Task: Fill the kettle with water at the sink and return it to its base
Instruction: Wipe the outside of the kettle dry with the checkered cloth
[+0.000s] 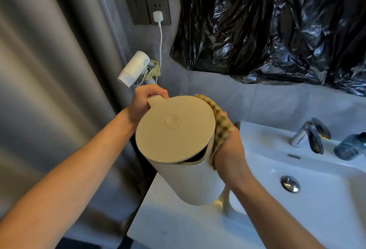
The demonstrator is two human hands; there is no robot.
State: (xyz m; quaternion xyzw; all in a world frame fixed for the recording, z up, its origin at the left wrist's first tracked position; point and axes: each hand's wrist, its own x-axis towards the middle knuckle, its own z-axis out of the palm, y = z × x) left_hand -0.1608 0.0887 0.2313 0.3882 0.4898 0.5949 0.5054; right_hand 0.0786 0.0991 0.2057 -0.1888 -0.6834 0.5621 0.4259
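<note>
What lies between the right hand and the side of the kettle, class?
A yellowish knobbly cloth lies pressed between the right hand and the kettle wall, beside the closed lid. How far it wraps round the far side is hidden by the kettle.

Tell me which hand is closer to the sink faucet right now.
Right. The right hand presses a cloth against the kettle on the side facing the faucet; the left hand grips the handle on the kettle's far side.
</note>
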